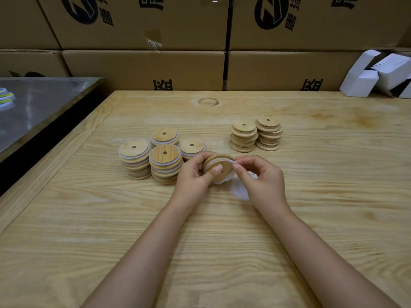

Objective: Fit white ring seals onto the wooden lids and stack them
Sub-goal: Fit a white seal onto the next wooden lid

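Observation:
My left hand [194, 174] grips a round wooden lid [219, 172] with a small centre hole, thumb pressed on its face. My right hand [259, 176] pinches a white ring seal [224, 161] stretched over the lid's upper rim. Loose white seals [241, 192] lie on the wooden table [311, 207] under my right hand. Left of my hands stand several stacks of lids with white seals [164, 165]. Two stacks of bare wooden lids [255, 134] stand further back on the right.
Brown cardboard boxes [144, 70] form a wall behind the table. White folded cartons [378, 74] lie at the back right. A grey metal surface [40, 107] with small coloured items adjoins the table on the left.

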Tool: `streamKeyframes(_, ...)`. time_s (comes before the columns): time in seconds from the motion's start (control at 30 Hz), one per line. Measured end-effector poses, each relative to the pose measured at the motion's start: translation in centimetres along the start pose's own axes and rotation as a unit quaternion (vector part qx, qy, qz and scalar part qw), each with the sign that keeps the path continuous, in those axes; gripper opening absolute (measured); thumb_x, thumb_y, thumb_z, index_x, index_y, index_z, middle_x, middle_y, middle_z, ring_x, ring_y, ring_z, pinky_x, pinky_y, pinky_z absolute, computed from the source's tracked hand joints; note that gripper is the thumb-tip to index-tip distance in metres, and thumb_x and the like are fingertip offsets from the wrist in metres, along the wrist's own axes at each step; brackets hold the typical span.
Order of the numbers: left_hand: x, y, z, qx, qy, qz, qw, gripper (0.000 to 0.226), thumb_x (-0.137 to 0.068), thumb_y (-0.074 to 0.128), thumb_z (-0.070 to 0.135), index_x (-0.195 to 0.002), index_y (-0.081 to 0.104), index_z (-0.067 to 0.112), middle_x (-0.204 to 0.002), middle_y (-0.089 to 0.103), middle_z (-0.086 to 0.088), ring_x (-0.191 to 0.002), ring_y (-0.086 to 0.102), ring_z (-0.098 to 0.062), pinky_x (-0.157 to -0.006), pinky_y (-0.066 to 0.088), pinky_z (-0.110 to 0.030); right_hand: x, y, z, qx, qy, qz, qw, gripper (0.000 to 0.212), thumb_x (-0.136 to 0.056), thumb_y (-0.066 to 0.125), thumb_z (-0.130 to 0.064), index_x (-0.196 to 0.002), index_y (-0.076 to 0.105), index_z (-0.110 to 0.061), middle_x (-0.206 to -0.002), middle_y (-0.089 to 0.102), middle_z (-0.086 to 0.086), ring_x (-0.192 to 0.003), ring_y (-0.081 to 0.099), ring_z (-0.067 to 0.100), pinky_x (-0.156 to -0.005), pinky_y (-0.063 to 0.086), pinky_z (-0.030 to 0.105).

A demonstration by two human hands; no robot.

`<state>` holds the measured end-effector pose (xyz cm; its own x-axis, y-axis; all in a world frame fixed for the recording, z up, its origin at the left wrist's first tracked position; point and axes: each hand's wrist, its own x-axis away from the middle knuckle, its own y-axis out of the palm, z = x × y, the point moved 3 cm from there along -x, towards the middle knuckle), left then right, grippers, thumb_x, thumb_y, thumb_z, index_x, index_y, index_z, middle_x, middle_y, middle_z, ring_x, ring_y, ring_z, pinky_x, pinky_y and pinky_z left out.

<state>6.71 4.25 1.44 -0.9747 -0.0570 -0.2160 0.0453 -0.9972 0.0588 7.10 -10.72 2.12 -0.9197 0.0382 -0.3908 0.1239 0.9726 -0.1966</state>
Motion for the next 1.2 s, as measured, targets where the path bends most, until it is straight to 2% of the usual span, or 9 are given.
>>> streamKeyframes(0.07,-0.03,0.11,0.00,0.004,-0.003,0.002,1.000,0.025,-0.085,0.059,-0.004,-0.093,0.060,0.019,-0.083,0.063,-0.001,-0.078,0.059,-0.013,-0.069,0.053,-0.031,-0.15,-0.01,0.06,-0.022,0.001,0.005,1.000,0.024,-0.079,0.070,-0.004,-0.072,0.066,-0.026,-0.078,0.068,-0.018,-0.077,0.063,-0.005,-0.073,0.045,0.009)
streamKeyframes(0.17,-0.02,0.15,-0.02,0.021,-0.005,0.003,1.000,0.023,-0.086,0.058,-0.004,-0.093,0.060,0.017,-0.084,0.063,-0.003,-0.082,0.058,-0.018,-0.072,0.053,-0.036,-0.37,-0.10,0.10,-0.032,-0.006,0.004,0.999,0.023,-0.080,0.069,-0.003,-0.072,0.066,-0.025,-0.081,0.069,-0.016,-0.079,0.064,-0.004,-0.071,0.045,0.009)
streamKeyframes(0.37,0.02,0.12,-0.33,0.085,-0.040,-0.003,0.996,0.019,-0.088,0.054,-0.001,-0.096,0.058,0.015,-0.079,0.066,0.003,-0.071,0.064,-0.005,-0.060,0.056,-0.023,-0.68,-0.34,-0.02,-0.047,-0.010,-0.033,0.998,0.021,-0.080,0.069,-0.003,-0.075,0.068,-0.023,-0.082,0.069,-0.015,-0.080,0.064,-0.004,-0.071,0.045,0.008)
streamKeyframes(0.5,0.06,0.19,-0.33,0.102,-0.049,-0.017,0.993,0.017,-0.090,0.052,0.001,-0.097,0.056,0.017,-0.076,0.069,0.008,-0.072,0.065,-0.006,-0.060,0.056,-0.025,-0.48,-0.29,-0.04,-0.073,-0.005,-0.036,0.997,0.019,-0.082,0.067,-0.002,-0.079,0.068,-0.021,-0.081,0.069,-0.012,-0.078,0.064,-0.002,-0.072,0.046,0.010)
streamKeyframes(0.67,0.05,0.18,-0.22,0.133,-0.048,-0.017,0.990,0.016,-0.092,0.049,0.004,-0.100,0.051,0.017,-0.094,0.064,-0.004,-0.083,0.064,-0.016,-0.064,0.056,-0.029,-0.09,0.30,0.17,-0.044,-0.001,-0.033,0.999,0.015,-0.081,0.069,-0.007,-0.083,0.066,-0.021,-0.079,0.067,-0.010,-0.075,0.063,0.003,-0.072,0.048,0.015)
streamKeyframes(0.73,0.05,0.26,-0.31,0.111,-0.039,-0.024,0.993,0.018,-0.091,0.052,0.003,-0.100,0.050,0.017,-0.096,0.062,-0.007,-0.084,0.063,-0.017,-0.066,0.057,-0.032,-0.11,0.14,0.28,-0.043,0.005,-0.013,0.999,0.015,-0.082,0.069,-0.008,-0.080,0.065,-0.022,-0.079,0.068,-0.010,-0.074,0.062,0.002,-0.072,0.049,0.017)
streamKeyframes(0.83,0.02,0.31,-0.45,0.045,-0.015,-0.018,0.999,0.022,-0.085,0.060,0.000,-0.098,0.052,0.017,-0.094,0.063,-0.008,-0.086,0.063,-0.017,-0.078,0.055,-0.040,-0.29,-0.33,0.31,-0.039,0.002,0.016,0.999,0.021,-0.083,0.068,-0.007,-0.076,0.064,-0.027,-0.078,0.067,-0.013,-0.074,0.062,-0.001,-0.070,0.047,0.013)
streamKeyframes(1.03,-0.15,0.28,-0.60,-0.033,0.008,0.015,0.999,0.028,-0.084,0.063,0.000,-0.098,0.058,0.023,-0.098,0.067,-0.006,-0.090,0.064,-0.012,-0.085,0.051,-0.028,-0.38,-0.49,0.29,-0.014,-0.001,0.020,1.000,0.024,-0.082,0.068,-0.005,-0.074,0.064,-0.028,-0.076,0.067,-0.017,-0.075,0.061,-0.007,-0.072,0.044,0.008)
streamKeyframes(1.2,-0.28,0.16,-0.63,-0.043,0.008,0.019,0.999,0.028,-0.086,0.059,-0.004,-0.097,0.056,0.021,-0.096,0.066,-0.005,-0.091,0.063,-0.015,-0.088,0.050,-0.033,-0.39,-0.28,0.19,-0.022,0.002,0.021,1.000,0.024,-0.082,0.067,-0.002,-0.073,0.063,-0.024,-0.079,0.067,-0.014,-0.074,0.061,-0.006,-0.072,0.046,0.010)
